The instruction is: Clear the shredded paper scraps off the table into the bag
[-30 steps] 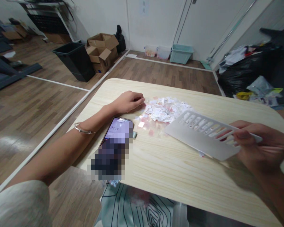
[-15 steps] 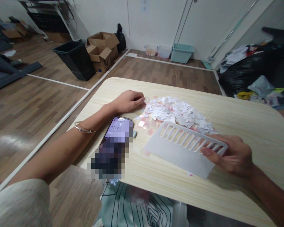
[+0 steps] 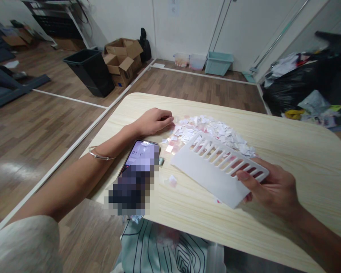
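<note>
A white plastic scraper [image 3: 207, 176] with a row of slots along its upper edge is held at its right end by my right hand [image 3: 272, 187], thumb on the near face. It is tilted over the table, in front of a heap of small white paper pieces [image 3: 224, 132] mixed with clear and reddish bits. My left hand [image 3: 155, 121] rests at the heap's left edge with its fingers curled; what is inside them, if anything, is hidden. A phone [image 3: 143, 153] lies below my left wrist, its lower part blurred out.
The pale wooden table [image 3: 301, 151] has rounded corners. A few loose pieces [image 3: 172, 180] lie on its near side. Below the near edge is a patterned teal cloth [image 3: 165, 254]. Beyond stand a black bin [image 3: 89, 72], cardboard boxes [image 3: 122, 60], a teal tub [image 3: 218, 63] and black bags [image 3: 292, 89].
My right hand has shifted the scraper slightly left and up toward the heap. A few loose pieces now show on the table where the scraper was. My left hand has stayed in place.
</note>
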`<act>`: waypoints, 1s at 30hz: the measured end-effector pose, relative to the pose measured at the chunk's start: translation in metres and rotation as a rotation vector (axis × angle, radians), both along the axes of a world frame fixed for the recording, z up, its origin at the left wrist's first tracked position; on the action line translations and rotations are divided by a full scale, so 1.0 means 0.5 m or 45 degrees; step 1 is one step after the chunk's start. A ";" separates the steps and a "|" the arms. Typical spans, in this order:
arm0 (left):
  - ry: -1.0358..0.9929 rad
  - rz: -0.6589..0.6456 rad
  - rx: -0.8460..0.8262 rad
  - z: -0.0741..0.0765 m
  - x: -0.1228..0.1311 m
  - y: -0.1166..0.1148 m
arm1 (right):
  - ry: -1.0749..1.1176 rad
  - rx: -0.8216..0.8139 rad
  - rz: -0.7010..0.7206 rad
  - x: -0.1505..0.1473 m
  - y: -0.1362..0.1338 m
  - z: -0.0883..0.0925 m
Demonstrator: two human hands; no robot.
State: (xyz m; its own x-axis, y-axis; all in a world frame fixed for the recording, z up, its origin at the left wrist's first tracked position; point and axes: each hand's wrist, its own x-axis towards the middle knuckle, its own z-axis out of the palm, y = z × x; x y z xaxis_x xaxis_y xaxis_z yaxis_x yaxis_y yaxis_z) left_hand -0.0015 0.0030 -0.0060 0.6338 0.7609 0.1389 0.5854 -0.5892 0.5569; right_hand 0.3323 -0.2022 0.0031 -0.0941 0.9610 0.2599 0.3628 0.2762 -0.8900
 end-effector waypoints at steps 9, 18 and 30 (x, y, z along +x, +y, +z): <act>0.003 0.011 -0.016 0.003 0.000 -0.003 | 0.169 -0.118 -0.068 0.024 0.010 0.021; 0.017 -0.003 0.011 0.000 -0.004 -0.001 | 0.014 -0.102 -0.122 0.081 0.039 0.071; 0.018 0.001 0.001 0.003 -0.002 -0.003 | -0.172 -0.210 -0.074 0.169 0.078 0.102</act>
State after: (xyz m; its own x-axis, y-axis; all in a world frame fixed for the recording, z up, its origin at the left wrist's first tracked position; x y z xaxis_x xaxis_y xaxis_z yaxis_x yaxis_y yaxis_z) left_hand -0.0026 0.0014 -0.0047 0.6351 0.7613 0.1306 0.5938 -0.5893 0.5478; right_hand 0.4167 -0.1631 0.0543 -0.0608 0.9943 0.0877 0.4929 0.1064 -0.8636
